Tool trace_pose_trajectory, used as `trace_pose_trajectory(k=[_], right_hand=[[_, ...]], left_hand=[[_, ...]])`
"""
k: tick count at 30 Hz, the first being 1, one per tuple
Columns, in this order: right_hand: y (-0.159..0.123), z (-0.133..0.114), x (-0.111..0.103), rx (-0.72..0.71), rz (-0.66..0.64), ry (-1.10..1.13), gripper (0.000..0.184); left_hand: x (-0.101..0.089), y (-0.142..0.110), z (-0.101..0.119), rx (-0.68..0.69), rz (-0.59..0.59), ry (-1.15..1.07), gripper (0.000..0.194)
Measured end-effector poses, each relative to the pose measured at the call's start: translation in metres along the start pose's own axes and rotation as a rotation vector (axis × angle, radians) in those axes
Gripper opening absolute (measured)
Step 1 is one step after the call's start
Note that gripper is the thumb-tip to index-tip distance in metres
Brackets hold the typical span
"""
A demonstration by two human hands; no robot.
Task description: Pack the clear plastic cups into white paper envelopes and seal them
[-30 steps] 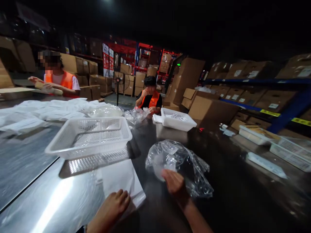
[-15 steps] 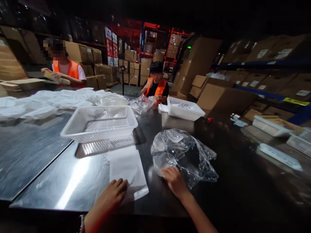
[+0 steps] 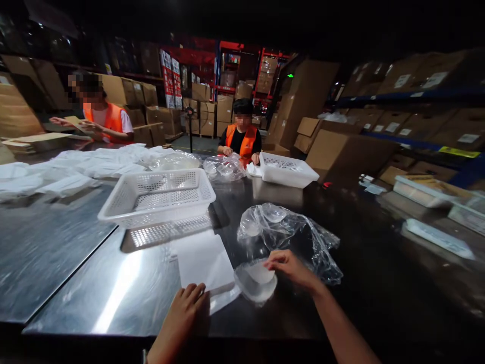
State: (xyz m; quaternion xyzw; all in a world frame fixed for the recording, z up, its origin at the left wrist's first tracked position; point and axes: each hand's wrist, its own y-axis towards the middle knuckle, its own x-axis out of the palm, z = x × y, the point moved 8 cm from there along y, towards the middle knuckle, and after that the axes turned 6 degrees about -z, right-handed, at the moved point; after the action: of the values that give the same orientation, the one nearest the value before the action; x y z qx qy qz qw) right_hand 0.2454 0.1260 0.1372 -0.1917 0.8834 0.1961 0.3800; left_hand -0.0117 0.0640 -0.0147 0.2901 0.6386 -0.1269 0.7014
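Clear plastic is what I see under my right hand (image 3: 290,265): its fingers pinch the far edge of a small see-through packet (image 3: 256,279) with a pale round pad inside, lying flat on the dark steel table (image 3: 76,263). The packet sits just left of that hand and toward me from it, touching the right edge of the flat white bags (image 3: 204,262). My left hand (image 3: 185,308) rests on the near edge of those bags, fingers curled loosely, pressing down and gripping nothing. The right hand is the nearer one to the packet. The bags' long side runs away from me toward a white mesh basket (image 3: 159,194). Just beyond the right hand lies one crumpled clear bag (image 3: 295,235) holding at least two more round pads. I count two white baskets, the second (image 3: 288,169) in front of one of two seated co-workers in orange vests.
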Motion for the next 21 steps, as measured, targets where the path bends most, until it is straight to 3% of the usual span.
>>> trace_pose_trajectory(k=[2,4,6,10,13,16,21], right_hand=[[0.003,-0.012,-0.005,0.015,0.083,-0.104,0.043],[-0.001,-0.026,0.006,0.04,0.156,-0.227,0.039],[-0.012,-0.038,0.037,0.07,0.202,-0.362,0.031],[-0.045,-0.053,0.124,0.099,0.284,-0.826,0.01],[-0.065,-0.047,0.161,0.173,0.322,-0.954,0.06],[-0.071,-0.031,0.159,0.261,0.317,-0.983,0.065],[-0.06,0.002,0.108,0.299,0.439,-0.898,0.042]], left_hand=[[-0.005,0.001,-0.001,-0.025,-0.003,-0.031,0.039],[-0.009,0.002,-0.002,-0.038,0.0,-0.057,0.037],[-0.007,0.001,-0.001,-0.031,0.015,-0.072,0.037],[0.008,-0.004,-0.005,-0.031,0.085,-0.096,0.04],[0.011,-0.008,-0.005,0.009,0.178,-0.075,0.041],[0.005,-0.009,-0.001,0.066,0.253,-0.019,0.04],[-0.016,-0.005,-0.005,0.059,0.368,0.045,0.049]])
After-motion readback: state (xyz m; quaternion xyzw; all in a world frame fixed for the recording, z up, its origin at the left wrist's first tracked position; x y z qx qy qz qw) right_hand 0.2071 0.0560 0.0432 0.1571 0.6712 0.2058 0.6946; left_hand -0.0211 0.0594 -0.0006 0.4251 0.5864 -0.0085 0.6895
